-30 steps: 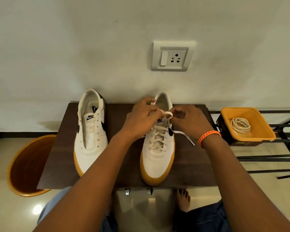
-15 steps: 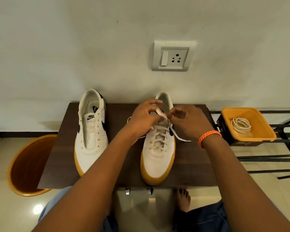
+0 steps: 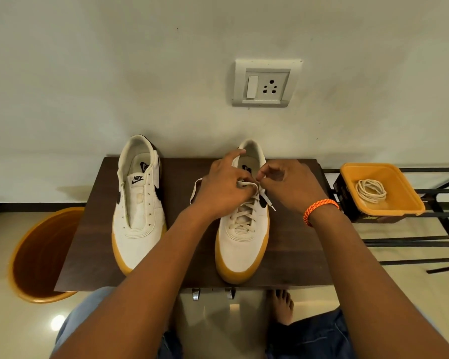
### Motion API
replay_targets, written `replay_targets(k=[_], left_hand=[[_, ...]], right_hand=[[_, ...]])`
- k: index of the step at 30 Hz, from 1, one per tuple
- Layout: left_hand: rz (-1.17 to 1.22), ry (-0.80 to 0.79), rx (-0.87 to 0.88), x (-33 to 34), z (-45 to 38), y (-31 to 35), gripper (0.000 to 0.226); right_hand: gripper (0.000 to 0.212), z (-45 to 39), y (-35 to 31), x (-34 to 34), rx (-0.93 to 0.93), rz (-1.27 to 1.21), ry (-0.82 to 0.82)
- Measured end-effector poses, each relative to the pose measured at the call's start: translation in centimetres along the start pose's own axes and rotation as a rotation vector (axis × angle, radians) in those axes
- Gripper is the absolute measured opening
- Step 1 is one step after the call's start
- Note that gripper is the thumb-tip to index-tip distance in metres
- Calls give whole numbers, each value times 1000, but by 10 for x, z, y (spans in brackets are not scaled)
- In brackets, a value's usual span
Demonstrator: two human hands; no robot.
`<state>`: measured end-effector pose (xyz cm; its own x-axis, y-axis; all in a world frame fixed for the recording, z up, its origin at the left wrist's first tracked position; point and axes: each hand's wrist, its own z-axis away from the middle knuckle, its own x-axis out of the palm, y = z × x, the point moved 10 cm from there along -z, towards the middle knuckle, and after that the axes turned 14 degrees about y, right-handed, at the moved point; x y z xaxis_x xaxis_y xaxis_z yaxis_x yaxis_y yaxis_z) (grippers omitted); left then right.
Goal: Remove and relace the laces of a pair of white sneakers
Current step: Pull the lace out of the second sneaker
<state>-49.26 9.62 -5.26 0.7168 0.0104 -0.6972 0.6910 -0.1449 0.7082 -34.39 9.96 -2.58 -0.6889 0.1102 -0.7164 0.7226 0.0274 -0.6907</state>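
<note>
Two white sneakers with gum soles stand on a dark wooden table (image 3: 94, 244). The left sneaker (image 3: 138, 213) has empty eyelets and no lace. The right sneaker (image 3: 241, 242) is laced up most of its length. My left hand (image 3: 223, 187) and my right hand (image 3: 288, 185) meet over its top eyelets, each pinching a part of its lace (image 3: 246, 182). A loop of that lace curves out to the left of my left hand, and a free end hangs to the right of the shoe.
An orange tray (image 3: 405, 206) on a black metal rack at the right holds a coiled spare lace (image 3: 371, 190). An orange tub (image 3: 36, 255) sits on the floor at the left. The wall with a switch socket (image 3: 266, 84) stands just behind the table.
Both hands have worked the lace at the top of the right sneaker. A loop of lace has come out to the left, and the free end on the right has shortened.
</note>
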Motion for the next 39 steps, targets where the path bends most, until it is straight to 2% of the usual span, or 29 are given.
replay_targets(k=[5,9,12,13,15,17,19,26,29,35,37,39], left_hand=[[54,11,2,3,0,-1,6],[362,-30,-129,-2,-6,-6,10],[595,38,-280,-15,-7,-13,17],[578,84,-276,-20,-8,-15,18],[336,153,-152,-25,-10,-13,16],[46,63,-7,-10,-4,-4,29],[-55,0,41,3,2,0,32],[-2,12,37,9,1,0,14],[22,27,18,8,0,1,17],[-39,201,-3,-14,-8,-7,20],[57,266,-59,-23,-9,-9,24],[320,358,-228,-38,-7,-19,29]], right_hand=[[10,0,-2,0,-11,11,-5],[9,0,1,1,-18,23,-9],[9,-1,2,1,-25,25,-11],[8,-1,2,1,-24,19,-10],[8,-1,2,1,-23,12,-9],[6,-1,2,2,-23,18,-7],[6,-2,2,3,-19,22,-8],[6,-1,1,3,-17,21,-4],[4,-1,1,2,-24,31,1],[7,-1,-1,1,-52,66,36],[8,-2,0,1,-56,77,36],[8,-3,1,1,-62,79,32]])
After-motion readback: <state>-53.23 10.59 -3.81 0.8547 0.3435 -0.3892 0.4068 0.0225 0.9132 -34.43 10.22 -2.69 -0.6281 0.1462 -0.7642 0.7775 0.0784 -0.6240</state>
